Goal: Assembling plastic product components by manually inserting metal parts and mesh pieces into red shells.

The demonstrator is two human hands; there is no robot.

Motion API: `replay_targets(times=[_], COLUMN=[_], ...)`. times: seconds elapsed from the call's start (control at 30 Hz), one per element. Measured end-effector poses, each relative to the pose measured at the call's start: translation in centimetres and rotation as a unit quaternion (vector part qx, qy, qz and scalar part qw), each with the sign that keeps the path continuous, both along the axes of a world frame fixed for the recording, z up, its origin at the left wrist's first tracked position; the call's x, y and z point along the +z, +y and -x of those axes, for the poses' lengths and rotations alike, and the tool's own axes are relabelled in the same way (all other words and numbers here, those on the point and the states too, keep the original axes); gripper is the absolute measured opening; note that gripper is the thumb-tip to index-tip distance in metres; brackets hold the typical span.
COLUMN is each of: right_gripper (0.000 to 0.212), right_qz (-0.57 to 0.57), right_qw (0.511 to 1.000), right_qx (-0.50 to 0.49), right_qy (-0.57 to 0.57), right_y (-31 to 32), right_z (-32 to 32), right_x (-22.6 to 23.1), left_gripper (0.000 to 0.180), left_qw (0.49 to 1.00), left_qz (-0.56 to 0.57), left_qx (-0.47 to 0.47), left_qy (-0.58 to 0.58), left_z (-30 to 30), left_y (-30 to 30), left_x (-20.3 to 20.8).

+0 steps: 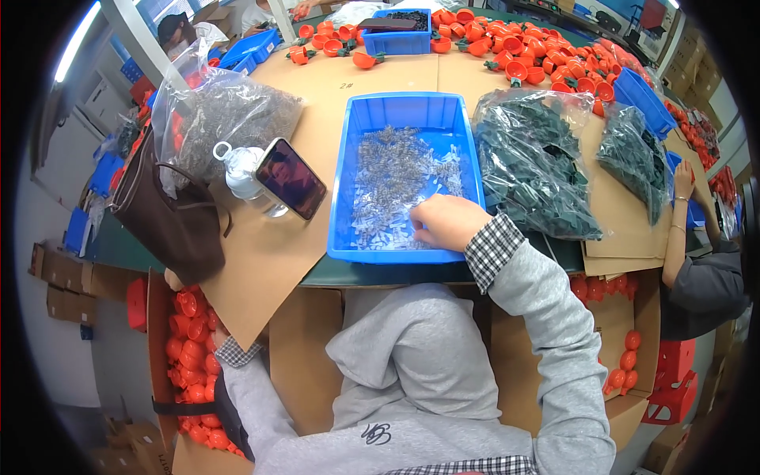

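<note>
My right hand [448,222] reaches over the near right side of a blue plastic tray [405,101], its fingers bent and pressed together. Whatever the fingertips hold, if anything, is hidden. Inside the tray lies a heap of small greyish metal pieces that look like springs [388,162]. Small whitish plastic pieces [380,237] are scattered around and below them. My left arm hangs down into a cardboard box at the left, filled with orange-red cup-shaped plastic parts [188,348]. Only the checked cuff shows clearly there; a cardboard sheet [261,261] covers nearly all of that hand.
A phone [290,179] leans on a white-lidded bottle [240,170], beside a brown bag [170,210]. Clear bags hold grey pieces [237,111] and dark green parts [534,166]. Orange cups [514,51] cover the far table. Another person's arm [679,214] is at right.
</note>
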State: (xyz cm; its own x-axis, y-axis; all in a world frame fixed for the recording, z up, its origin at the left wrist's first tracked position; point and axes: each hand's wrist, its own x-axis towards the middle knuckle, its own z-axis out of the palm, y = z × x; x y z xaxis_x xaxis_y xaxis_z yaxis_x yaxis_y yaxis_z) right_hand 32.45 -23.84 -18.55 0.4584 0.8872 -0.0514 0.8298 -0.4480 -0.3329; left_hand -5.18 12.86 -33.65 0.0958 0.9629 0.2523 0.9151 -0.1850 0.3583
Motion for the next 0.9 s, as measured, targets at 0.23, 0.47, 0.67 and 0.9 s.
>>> replay_targets(times=[0.23,0.47,0.67,0.9], right_gripper=[0.012,0.010,0.008,0.015], right_qz=[0.028,0.030,0.030,0.069], right_qw=[0.998,0.999,0.999,0.997], right_qx=[0.008,0.003,-0.018,-0.019], right_qy=[0.054,0.037,0.016,0.013], right_y=[0.1,0.2,0.3,0.5], right_z=[-0.5,-0.6,-0.4,0.2], right_x=[0.0,-0.4,-0.5,1.2], left_gripper=[0.044,0.053,0.051,0.071], left_qw=[0.895,0.666,0.566,0.747], left_qz=[-0.292,0.098,0.376,0.281], left_qx=[0.116,-0.313,-0.486,-0.532], left_qy=[-0.318,-0.670,-0.550,-0.283], left_z=[2.7,-0.8,-9.5,-13.8], left_y=[-0.9,-7.3,-17.0,-26.1], left_x=[5.9,13.2,12.4,9.1])
